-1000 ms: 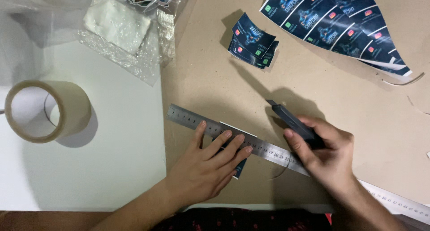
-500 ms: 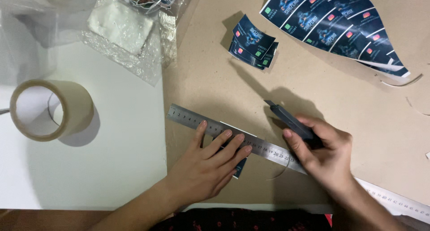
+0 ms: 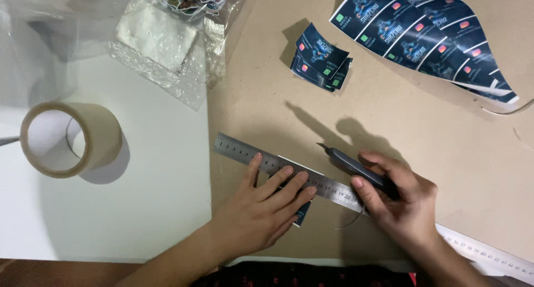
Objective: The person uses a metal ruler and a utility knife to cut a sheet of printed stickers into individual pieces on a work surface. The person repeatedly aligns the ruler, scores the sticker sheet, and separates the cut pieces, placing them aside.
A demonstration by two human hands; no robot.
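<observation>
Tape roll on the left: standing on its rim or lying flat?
Lying flat. The tape roll rests on one open end on the white sheet, so its hollow core faces up toward the camera.

A silver steel ruler [image 3: 289,171] with black markings crosses tan brown cardboard [image 3: 389,114]; the utility knife [image 3: 356,167] is dark grey, the printed cards [image 3: 320,56] dark blue with red and green squares, the tape roll [image 3: 72,139] beige

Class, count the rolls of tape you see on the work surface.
1: a tape roll stands on the white board, left of the left hand.
</observation>
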